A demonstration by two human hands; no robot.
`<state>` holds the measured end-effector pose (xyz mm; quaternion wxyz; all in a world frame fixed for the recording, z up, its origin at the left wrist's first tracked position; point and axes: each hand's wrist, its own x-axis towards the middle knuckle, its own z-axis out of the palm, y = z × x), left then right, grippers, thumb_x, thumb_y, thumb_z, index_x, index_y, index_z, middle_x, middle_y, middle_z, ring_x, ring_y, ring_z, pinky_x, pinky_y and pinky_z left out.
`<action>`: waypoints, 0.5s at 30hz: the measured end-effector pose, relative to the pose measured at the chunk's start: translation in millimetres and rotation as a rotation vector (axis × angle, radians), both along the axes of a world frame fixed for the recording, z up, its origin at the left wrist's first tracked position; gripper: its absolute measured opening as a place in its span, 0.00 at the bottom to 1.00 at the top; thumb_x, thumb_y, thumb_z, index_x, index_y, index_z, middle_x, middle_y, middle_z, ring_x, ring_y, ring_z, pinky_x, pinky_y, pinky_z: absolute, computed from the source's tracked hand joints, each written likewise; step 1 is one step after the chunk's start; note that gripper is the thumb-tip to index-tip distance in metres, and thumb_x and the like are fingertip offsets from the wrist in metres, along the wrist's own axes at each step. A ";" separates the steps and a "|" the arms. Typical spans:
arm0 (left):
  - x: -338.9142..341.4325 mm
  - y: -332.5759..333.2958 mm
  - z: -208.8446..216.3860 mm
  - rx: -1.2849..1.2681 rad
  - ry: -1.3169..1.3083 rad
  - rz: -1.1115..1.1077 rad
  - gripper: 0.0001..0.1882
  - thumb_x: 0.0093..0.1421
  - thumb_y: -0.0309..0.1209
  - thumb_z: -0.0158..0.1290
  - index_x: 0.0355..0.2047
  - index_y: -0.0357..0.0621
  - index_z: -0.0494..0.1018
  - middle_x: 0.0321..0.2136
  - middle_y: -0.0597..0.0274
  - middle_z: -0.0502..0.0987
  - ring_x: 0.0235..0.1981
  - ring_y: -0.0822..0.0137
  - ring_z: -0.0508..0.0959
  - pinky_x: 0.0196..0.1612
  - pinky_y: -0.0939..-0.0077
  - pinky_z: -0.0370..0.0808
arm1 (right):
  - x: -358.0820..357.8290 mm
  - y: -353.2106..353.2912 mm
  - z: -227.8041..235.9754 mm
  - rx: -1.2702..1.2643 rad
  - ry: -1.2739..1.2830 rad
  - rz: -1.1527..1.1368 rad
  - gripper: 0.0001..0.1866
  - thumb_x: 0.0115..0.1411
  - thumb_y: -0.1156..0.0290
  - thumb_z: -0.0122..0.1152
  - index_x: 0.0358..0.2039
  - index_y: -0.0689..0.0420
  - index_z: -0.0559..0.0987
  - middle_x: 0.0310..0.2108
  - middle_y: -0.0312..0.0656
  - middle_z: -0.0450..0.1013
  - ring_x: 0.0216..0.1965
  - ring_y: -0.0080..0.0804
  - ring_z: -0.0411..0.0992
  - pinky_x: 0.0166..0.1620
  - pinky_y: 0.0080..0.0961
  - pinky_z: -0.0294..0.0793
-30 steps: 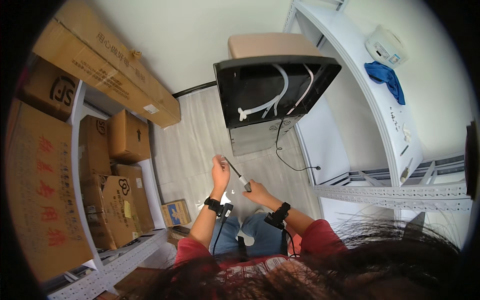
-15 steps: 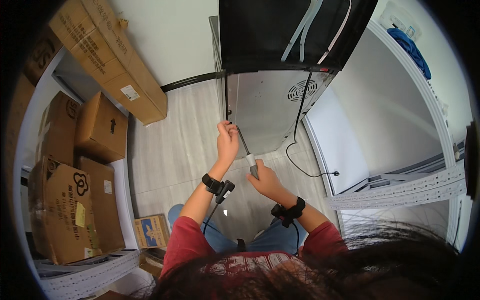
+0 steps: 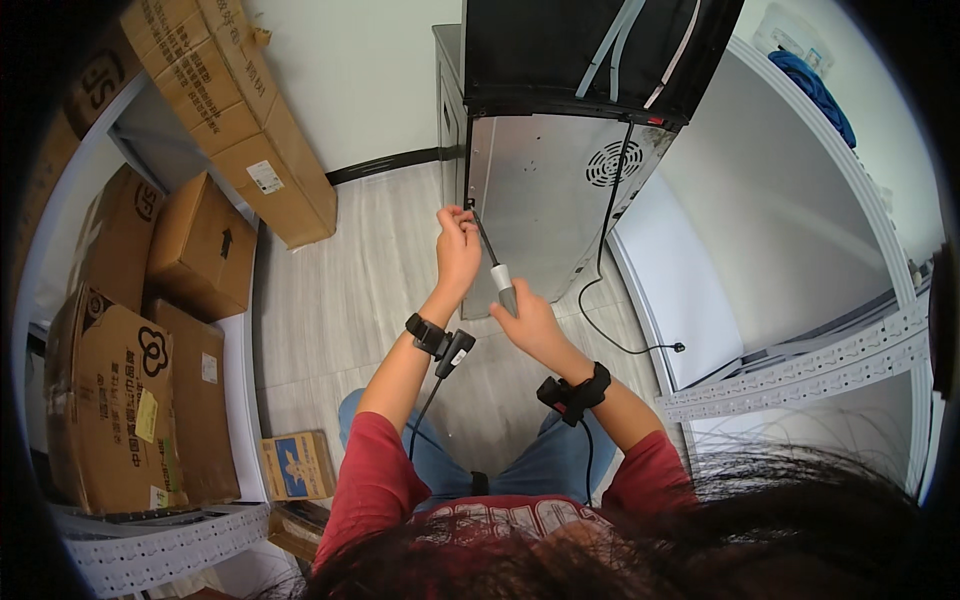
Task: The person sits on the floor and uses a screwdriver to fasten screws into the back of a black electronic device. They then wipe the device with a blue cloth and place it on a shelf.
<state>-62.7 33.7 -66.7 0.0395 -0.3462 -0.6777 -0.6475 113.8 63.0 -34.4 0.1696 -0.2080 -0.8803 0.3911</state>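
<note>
"Screwdriver (image 3: 501, 275), just one, is pointing at the grey panel's (image 3: 540, 215) left edge, no longer hanging short of it like a second ago."

"So the work is centring on that edge. And the hands?"

"Two: the right hand (image 3: 532, 325) is wrapping the handle; the left hand (image 3: 459, 248) is curling beside the tip. Whether it's pinching anything, I can't tell."

"Farther out?"

"One vent (image 3: 604, 165) and one cord (image 3: 606, 222) are showing right; three pale tubes (image 3: 606, 47) are running beyond."
</note>
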 end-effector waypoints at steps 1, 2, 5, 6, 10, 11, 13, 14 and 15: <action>-1.0 0.2 -0.5 -0.006 -0.002 0.002 0.15 0.59 0.19 0.40 0.47 0.34 0.55 0.39 0.45 0.75 0.33 0.59 0.78 0.40 0.69 0.74 | -1.0 -0.3 0.9 0.009 0.008 0.000 0.19 0.57 0.63 0.58 0.38 0.66 0.65 0.23 0.60 0.72 0.27 0.61 0.72 0.30 0.47 0.70; -2.1 0.1 -0.5 -0.011 -0.003 0.005 0.15 0.59 0.19 0.39 0.48 0.34 0.55 0.39 0.45 0.75 0.33 0.59 0.78 0.40 0.68 0.74 | -2.2 -0.7 2.1 0.018 0.016 0.002 0.18 0.57 0.64 0.58 0.35 0.66 0.64 0.22 0.61 0.72 0.27 0.62 0.72 0.30 0.49 0.70; -1.6 -3.5 3.5 -0.051 -0.025 0.013 0.16 0.58 0.18 0.41 0.47 0.34 0.57 0.39 0.47 0.75 0.36 0.55 0.77 0.41 0.65 0.74 | -4.5 -0.6 5.4 0.004 0.018 0.011 0.18 0.57 0.64 0.57 0.35 0.66 0.64 0.23 0.62 0.71 0.27 0.62 0.72 0.30 0.49 0.70; -1.0 -5.4 6.0 -0.068 -0.035 0.015 0.16 0.57 0.18 0.41 0.47 0.33 0.58 0.39 0.47 0.75 0.37 0.53 0.77 0.42 0.64 0.74 | -4.6 -1.2 8.8 -0.026 -0.004 0.007 0.18 0.57 0.64 0.57 0.34 0.66 0.64 0.23 0.62 0.71 0.28 0.62 0.72 0.31 0.48 0.70; 17.4 -26.0 13.9 -0.214 0.624 0.126 0.20 0.49 0.17 0.49 0.45 0.35 0.66 0.39 0.53 0.74 0.44 0.51 0.73 0.45 0.61 0.71 | -4.6 -2.6 12.9 -0.084 -0.051 -0.018 0.19 0.57 0.62 0.58 0.36 0.66 0.65 0.27 0.61 0.72 0.31 0.61 0.72 0.34 0.46 0.71; 24.2 -30.9 13.6 -0.195 0.709 0.058 0.22 0.46 0.16 0.50 0.45 0.36 0.68 0.39 0.53 0.74 0.44 0.51 0.72 0.44 0.60 0.70 | -4.9 -1.9 12.7 -0.080 -0.049 -0.030 0.20 0.57 0.62 0.58 0.37 0.67 0.66 0.28 0.61 0.73 0.32 0.61 0.72 0.35 0.46 0.71; 29.2 -33.3 12.3 -0.157 0.842 -0.011 0.25 0.42 0.16 0.52 0.45 0.38 0.70 0.39 0.55 0.74 0.44 0.52 0.71 0.44 0.60 0.70 | -9.2 0.9 11.8 -0.172 -0.021 -0.059 0.22 0.56 0.62 0.59 0.43 0.66 0.67 0.26 0.55 0.73 0.28 0.51 0.73 0.31 0.40 0.70; 29.4 -32.5 10.5 -0.139 0.890 -0.013 0.27 0.41 0.16 0.52 0.46 0.39 0.70 0.39 0.56 0.74 0.43 0.53 0.71 0.44 0.61 0.70 | -9.4 0.3 12.5 -0.218 -0.005 -0.073 0.24 0.55 0.62 0.60 0.46 0.66 0.67 0.25 0.52 0.73 0.25 0.47 0.73 0.29 0.36 0.70; 29.8 -31.0 9.5 -0.119 0.938 -0.015 0.29 0.40 0.16 0.53 0.47 0.40 0.71 0.39 0.58 0.74 0.42 0.54 0.71 0.44 0.61 0.70 | -5.6 -1.0 14.4 -0.135 0.055 -0.083 0.24 0.55 0.63 0.61 0.46 0.66 0.68 0.26 0.52 0.73 0.26 0.47 0.73 0.29 0.36 0.71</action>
